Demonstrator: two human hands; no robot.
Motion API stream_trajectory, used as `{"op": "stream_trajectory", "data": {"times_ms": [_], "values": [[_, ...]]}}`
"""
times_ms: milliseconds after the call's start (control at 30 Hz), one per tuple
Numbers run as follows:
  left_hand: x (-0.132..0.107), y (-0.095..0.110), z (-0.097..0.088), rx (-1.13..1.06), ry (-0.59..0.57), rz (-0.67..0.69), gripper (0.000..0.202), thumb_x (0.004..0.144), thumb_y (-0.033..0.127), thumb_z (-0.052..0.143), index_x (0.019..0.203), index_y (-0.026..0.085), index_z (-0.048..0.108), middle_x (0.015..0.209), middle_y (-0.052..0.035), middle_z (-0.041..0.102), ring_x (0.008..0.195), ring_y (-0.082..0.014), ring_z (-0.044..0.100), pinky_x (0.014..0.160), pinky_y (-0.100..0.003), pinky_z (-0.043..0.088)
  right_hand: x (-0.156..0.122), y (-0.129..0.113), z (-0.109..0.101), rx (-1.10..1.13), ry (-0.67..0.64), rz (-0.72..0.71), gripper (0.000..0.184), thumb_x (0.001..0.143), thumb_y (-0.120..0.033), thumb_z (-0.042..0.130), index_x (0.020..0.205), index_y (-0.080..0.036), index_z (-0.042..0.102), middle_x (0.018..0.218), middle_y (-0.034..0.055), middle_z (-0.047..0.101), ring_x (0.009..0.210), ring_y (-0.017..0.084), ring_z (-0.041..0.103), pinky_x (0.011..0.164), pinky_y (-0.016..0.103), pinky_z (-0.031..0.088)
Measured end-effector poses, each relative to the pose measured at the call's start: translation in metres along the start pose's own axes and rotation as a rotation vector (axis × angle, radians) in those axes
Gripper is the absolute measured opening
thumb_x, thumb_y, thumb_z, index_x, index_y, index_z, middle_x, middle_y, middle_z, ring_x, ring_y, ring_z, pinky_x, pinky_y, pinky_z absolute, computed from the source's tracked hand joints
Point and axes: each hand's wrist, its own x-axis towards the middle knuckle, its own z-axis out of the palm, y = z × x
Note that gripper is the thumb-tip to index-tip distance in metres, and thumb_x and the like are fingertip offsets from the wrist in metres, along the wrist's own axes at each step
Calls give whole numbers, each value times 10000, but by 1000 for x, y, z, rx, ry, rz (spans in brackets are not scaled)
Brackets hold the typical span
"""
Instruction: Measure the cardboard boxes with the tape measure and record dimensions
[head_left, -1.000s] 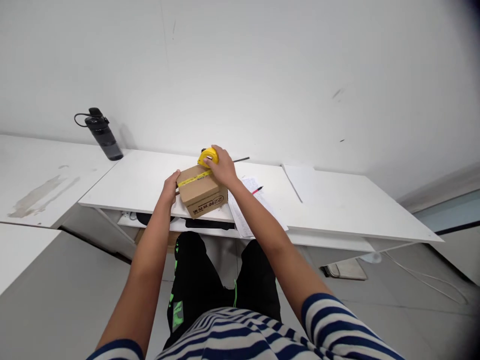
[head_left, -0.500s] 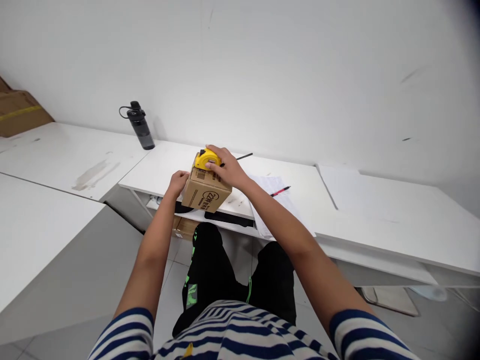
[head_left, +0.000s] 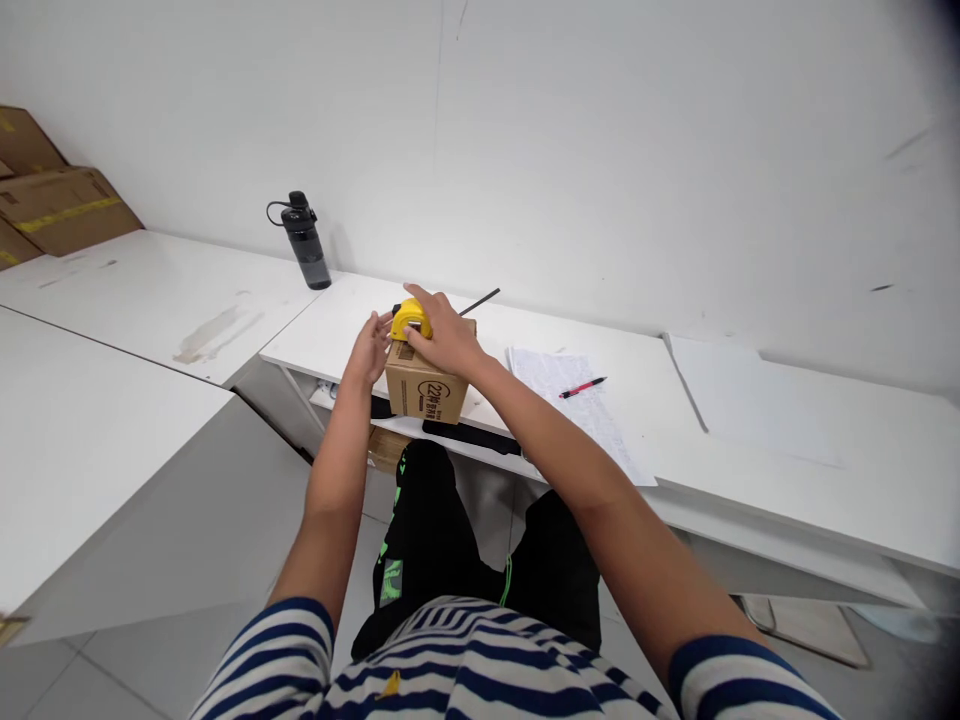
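A small brown cardboard box with dark printing stands near the front edge of the white desk. On its top is a yellow tape measure, with my right hand closed around it. My left hand is at the box's left side, fingers stretched out and their tips close to the tape measure. Whether those tips touch it I cannot tell. A thin dark strip sticks out behind my right hand; its near end is hidden.
A dark water bottle stands by the wall at the left. Written sheets with a red and black pen lie to the right, and more white paper beyond. Cardboard boxes are stacked at the far left. Black items sit on the shelf below.
My left hand has uncurled, its fingers rising from the box's side toward the tape measure. The box has turned slightly, with my right hand still holding the tape measure. The view has shifted a little.
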Motion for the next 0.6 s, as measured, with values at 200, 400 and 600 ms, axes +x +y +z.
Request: {"op": "stream_trajectory", "data": {"times_ms": [200, 400, 600], "values": [[-58, 9, -22, 43, 66, 143, 610, 849, 644, 754, 1359, 352, 594, 1568, -68, 551, 1521, -275, 460, 1058, -360, 493, 3, -1, 4, -23, -38, -9, 604, 1000, -349, 510, 1597, -272, 458, 1296, 115, 544, 1074, 265, 610, 986, 448, 534], [-80, -11, 16, 127, -1, 99, 632, 767, 487, 879, 1282, 233, 614, 1320, -114, 705, 1204, -273, 695, 986, -353, 556, 11, 5, 5, -8, -93, -37, 548, 1004, -318, 566, 1547, -312, 493, 1303, 102, 524, 1139, 261, 598, 1021, 435, 514], [-77, -26, 23, 87, 122, 145, 507, 801, 444, 817, 1213, 204, 645, 1167, -76, 743, 1033, -227, 730, 910, -319, 564, 16, -2, -13, -73, -223, -117, 472, 989, -276, 563, 1458, -329, 553, 1252, 83, 531, 1073, 247, 598, 1006, 419, 504]]}}
